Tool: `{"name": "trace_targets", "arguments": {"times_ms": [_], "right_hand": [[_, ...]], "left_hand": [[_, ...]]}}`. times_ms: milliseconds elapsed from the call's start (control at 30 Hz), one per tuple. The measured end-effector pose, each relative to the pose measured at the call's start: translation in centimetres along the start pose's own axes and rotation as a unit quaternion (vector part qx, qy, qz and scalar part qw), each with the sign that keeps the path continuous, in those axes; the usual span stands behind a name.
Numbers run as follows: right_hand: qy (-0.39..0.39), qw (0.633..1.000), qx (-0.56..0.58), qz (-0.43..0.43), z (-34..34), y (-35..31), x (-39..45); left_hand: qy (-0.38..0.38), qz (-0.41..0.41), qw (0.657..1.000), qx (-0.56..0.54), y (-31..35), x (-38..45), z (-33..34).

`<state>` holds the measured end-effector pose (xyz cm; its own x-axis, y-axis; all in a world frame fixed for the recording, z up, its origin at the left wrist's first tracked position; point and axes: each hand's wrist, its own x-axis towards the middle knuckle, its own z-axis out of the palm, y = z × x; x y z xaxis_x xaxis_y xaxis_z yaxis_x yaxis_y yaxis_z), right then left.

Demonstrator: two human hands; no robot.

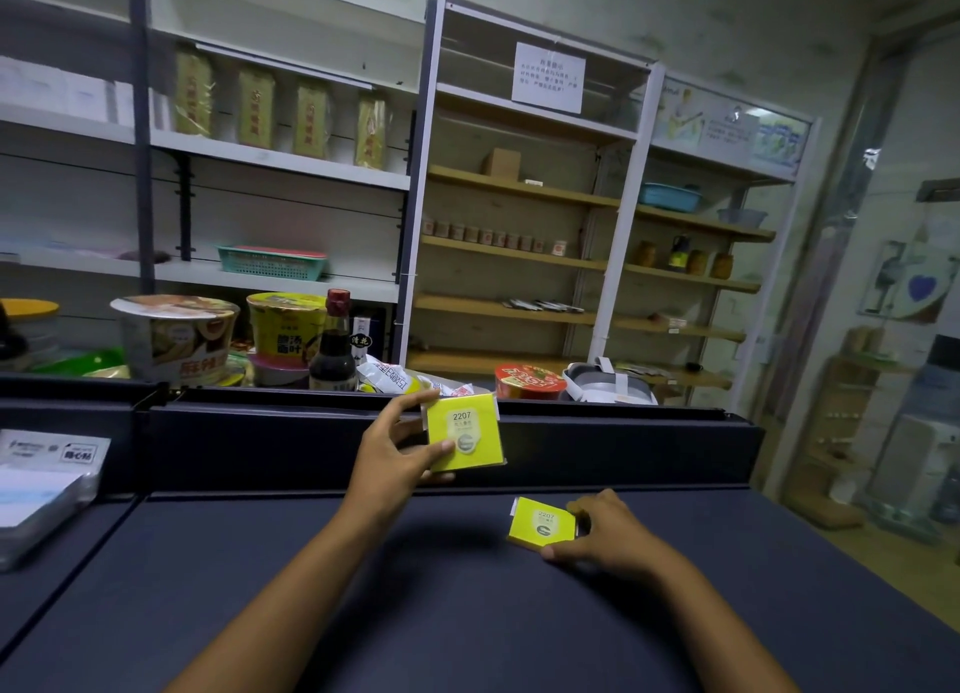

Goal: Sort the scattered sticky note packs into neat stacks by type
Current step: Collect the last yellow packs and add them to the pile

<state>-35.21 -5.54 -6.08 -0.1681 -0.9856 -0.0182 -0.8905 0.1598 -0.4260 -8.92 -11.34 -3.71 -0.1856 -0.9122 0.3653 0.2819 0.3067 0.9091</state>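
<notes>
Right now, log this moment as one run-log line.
left hand: holds raised yellow pack | right hand: grips second yellow pack on dark table | packs: apart, unstacked

Two bare forearms reach in from the bottom edge with no sleeves, watches, bracelets or gloves on them, ending in the left hand (387,458) and the right hand (605,536), both uncovered, ringless as far as shows, with short plain fingernails on the visible fingertips.
</notes>
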Motion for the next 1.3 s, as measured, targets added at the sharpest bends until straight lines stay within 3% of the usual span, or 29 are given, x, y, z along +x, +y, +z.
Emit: {"name": "trace_targets", "arguments": {"times_ms": [333,667,900,1300], "right_hand": [[0.102,0.976,0.188,-0.031,1.5,-1.2,-2.6],[0.174,0.869,0.456,-0.088,2.6,-6.2,-8.4],[0.209,0.832,0.502,-0.112,5.4,-12.1,-13.0],[0.214,0.829,0.502,-0.120,10.6,-23.2,-18.7]], "left_hand": [[0.012,0.006,1.000,0.023,0.9,-0.6,0.1],[0.003,0.040,0.997,0.069,4.4,-6.0,-2.6],[0.030,0.049,0.996,0.065,6.6,-11.6,-9.6],[0.044,0.056,0.995,0.072,10.8,-17.9,-21.8]]}}
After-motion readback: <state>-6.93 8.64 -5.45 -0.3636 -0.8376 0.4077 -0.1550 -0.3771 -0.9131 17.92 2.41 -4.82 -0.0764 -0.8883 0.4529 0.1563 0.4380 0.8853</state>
